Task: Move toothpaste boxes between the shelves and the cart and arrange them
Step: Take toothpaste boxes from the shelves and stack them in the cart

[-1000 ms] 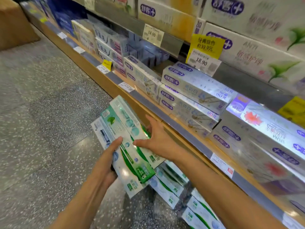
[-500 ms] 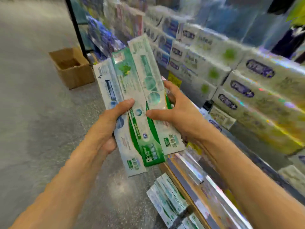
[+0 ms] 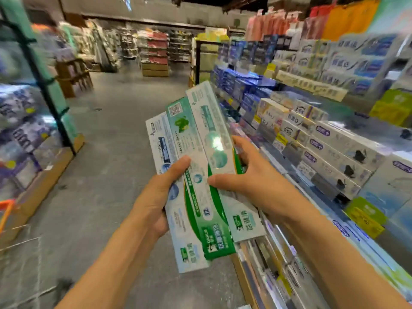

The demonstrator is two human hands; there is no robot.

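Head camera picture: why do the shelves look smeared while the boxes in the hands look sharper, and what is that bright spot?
In the head view, the shelves at right and the goods at left are streaked by motion blur; the toothpaste boxes, held by the left hand and right hand, read fairly clearly; the bright spot is glare on the rightmost box; the wide lens bends the edges.

On our right we see the shelves (image 3: 296,90), in tiers, full of toothpaste boxes (image 3: 334,152) that lie in stacked rows, with yellow tags (image 3: 282,139) at the edges. On our left a low wooden base (image 3: 44,175) stands on the grey floor (image 3: 116,130) and carries wrapped packs (image 3: 20,134).
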